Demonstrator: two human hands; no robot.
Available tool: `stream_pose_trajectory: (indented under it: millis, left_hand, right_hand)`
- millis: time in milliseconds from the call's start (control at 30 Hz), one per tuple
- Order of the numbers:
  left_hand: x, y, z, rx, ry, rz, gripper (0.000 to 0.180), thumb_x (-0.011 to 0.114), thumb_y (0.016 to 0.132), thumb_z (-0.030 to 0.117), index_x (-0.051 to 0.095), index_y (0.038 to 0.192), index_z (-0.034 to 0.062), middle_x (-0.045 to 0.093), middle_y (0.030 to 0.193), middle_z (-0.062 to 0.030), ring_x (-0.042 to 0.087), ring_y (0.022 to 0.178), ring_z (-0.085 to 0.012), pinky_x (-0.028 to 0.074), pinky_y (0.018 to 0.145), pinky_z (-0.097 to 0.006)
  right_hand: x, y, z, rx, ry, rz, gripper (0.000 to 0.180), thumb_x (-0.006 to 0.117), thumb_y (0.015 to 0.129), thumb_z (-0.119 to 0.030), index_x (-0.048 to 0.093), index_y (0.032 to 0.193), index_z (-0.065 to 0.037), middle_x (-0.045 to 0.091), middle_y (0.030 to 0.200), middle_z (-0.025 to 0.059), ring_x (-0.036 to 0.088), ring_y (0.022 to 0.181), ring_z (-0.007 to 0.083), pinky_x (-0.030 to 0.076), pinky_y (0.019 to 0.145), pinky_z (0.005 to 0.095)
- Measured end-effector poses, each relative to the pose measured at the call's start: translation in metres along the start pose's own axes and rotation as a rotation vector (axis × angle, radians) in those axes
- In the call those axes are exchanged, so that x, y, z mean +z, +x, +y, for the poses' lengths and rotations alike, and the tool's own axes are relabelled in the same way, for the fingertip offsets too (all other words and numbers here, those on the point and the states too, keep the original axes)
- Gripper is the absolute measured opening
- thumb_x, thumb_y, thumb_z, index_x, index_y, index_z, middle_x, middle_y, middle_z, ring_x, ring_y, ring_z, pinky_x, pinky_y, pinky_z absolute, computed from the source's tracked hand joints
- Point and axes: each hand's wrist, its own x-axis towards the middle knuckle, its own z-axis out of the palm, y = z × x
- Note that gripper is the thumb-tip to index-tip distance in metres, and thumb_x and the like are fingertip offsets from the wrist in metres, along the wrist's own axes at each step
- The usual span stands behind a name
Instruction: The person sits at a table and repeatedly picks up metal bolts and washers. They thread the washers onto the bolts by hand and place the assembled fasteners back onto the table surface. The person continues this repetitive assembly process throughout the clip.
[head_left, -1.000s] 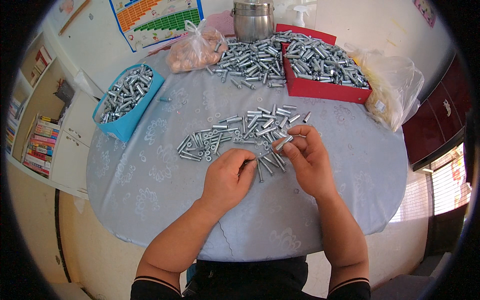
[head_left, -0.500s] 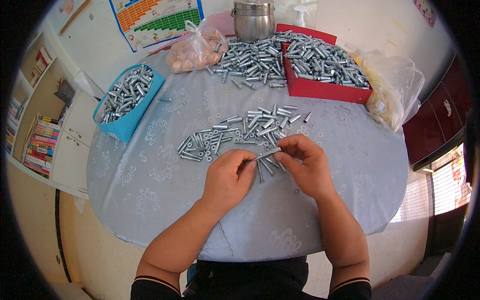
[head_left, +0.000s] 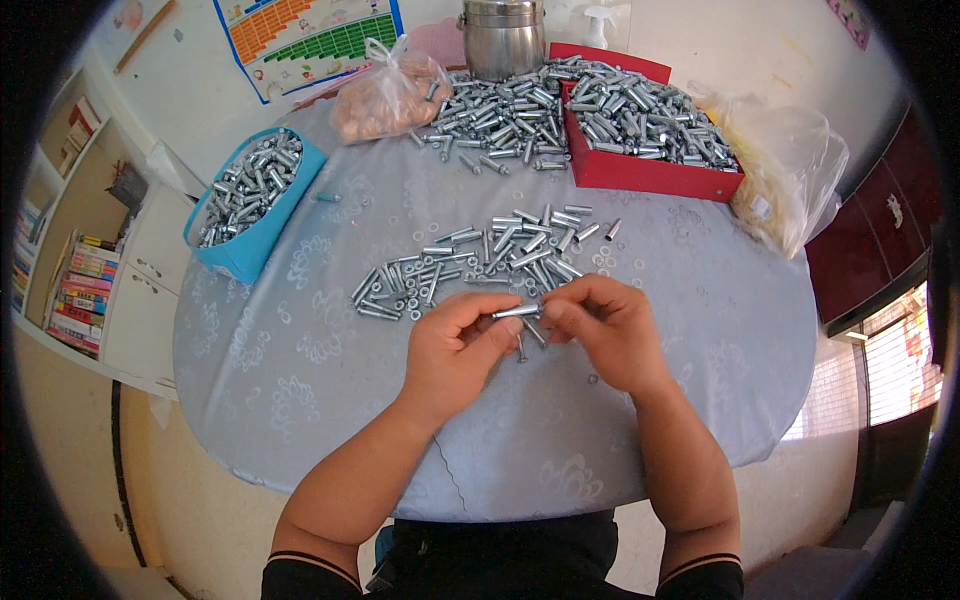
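An expansion bolt [head_left: 516, 312] with a silvery sleeve lies level between my hands, over the near edge of a loose pile of metal parts [head_left: 510, 250]. Thumb and fingers of my left hand [head_left: 452, 350] grip it from the left. At its right end, the fingertips of my right hand [head_left: 610, 335] are pinched together. What they hold, if anything, is too small to make out. Just beneath my fingers, loose bolts [head_left: 521, 347] lie on the cloth. Sleeves, bolts, nuts and small washers make up the pile.
A blue box [head_left: 262, 250] of bolts stands at the left, a red box [head_left: 650, 172] of them at the back right. Beside the red box are a bolt heap [head_left: 500, 115] and a clear bag [head_left: 785, 190]. Farther back are a knotted bag [head_left: 385, 105] and a steel pot [head_left: 502, 40].
The sleeve, earlier in my right fingers, now sits in my left hand's grip. My right fingertips have shifted slightly left and lower, to the bolt's end.
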Motion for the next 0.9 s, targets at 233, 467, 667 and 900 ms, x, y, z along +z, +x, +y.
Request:
stream_pose_trajectory:
  millis: [233, 467, 667, 900]
  left_hand:
    - [-0.002, 0.003, -0.005, 0.005, 0.009, 0.114, 0.024, 0.059, 0.092, 0.002, 0.062, 0.116, -0.0016, 0.065, 0.094, -0.0061, 0.063, 0.078, -0.0114, 0.053, 0.07, -0.025]
    - [0.001, 0.001, -0.005, -0.005, -0.015, 0.105, 0.023, 0.059, 0.092, 0.003, 0.062, 0.115, -0.0014, 0.065, 0.094, -0.0057, 0.063, 0.077, -0.0108, 0.053, 0.069, -0.024]
    - [0.003, -0.001, -0.006, -0.015, -0.034, 0.092, 0.022, 0.062, 0.091, 0.003, 0.063, 0.112, -0.0018, 0.065, 0.09, -0.0048, 0.062, 0.073, -0.0087, 0.052, 0.065, -0.022]
    - [0.005, -0.001, -0.007, -0.023, -0.015, 0.055, 0.022, 0.061, 0.092, 0.004, 0.063, 0.113, -0.0016, 0.065, 0.09, -0.0047, 0.062, 0.073, -0.0091, 0.053, 0.066, -0.023]
  right_hand:
    - [-0.04, 0.009, -0.018, -0.078, -0.098, 0.379, 0.011, 0.065, 0.09, -0.012, 0.066, 0.09, -0.001, 0.066, 0.076, 0.0022, 0.055, 0.064, 0.006, 0.045, 0.058, 0.0211]
    - [-0.038, 0.01, -0.012, -0.116, -0.244, 0.403, 0.011, 0.067, 0.087, -0.01, 0.067, 0.09, 0.001, 0.064, 0.074, 0.0003, 0.051, 0.063, 0.0041, 0.043, 0.057, 0.0203]
    - [-0.05, 0.012, 0.002, -0.162, -0.725, 0.405, 0.01, 0.069, 0.081, -0.01, 0.07, 0.089, -0.004, 0.066, 0.083, 0.0097, 0.062, 0.071, 0.0193, 0.049, 0.065, 0.0308]
    - [-0.052, 0.031, 0.026, -0.031, -1.091, 0.337, 0.017, 0.069, 0.079, -0.022, 0.071, 0.089, -0.008, 0.065, 0.094, 0.0129, 0.063, 0.087, 0.0324, 0.05, 0.076, 0.0407]
